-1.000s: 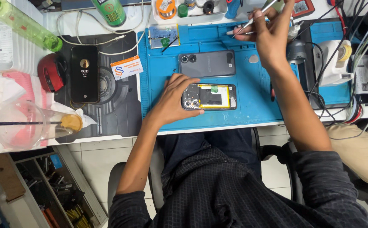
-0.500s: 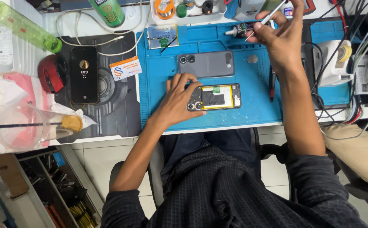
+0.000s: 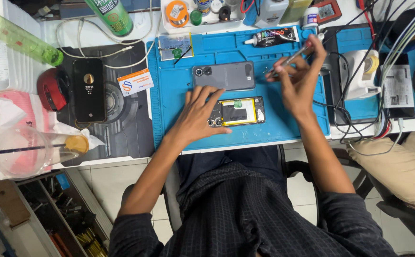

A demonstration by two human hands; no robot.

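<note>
Leftmost, I see a glossy black phone (image 3: 89,96) lying flat on the dark rubbery mat (image 3: 122,128), and at three o'clock from it my left hand (image 3: 199,115) rests released, fingers spread, on the ribbed blue silicone mat (image 3: 169,104), fingertips touching the opened phone (image 3: 238,111) with its yellow-edged rectangular battery exposed. At twelve o'clock from that sits the smooth grey back cover (image 3: 224,75). At two o'clock my right hand (image 3: 297,85) is pinched around a thin metal-tipped tool (image 3: 297,55), just below a black glue tube (image 3: 271,37).
</note>
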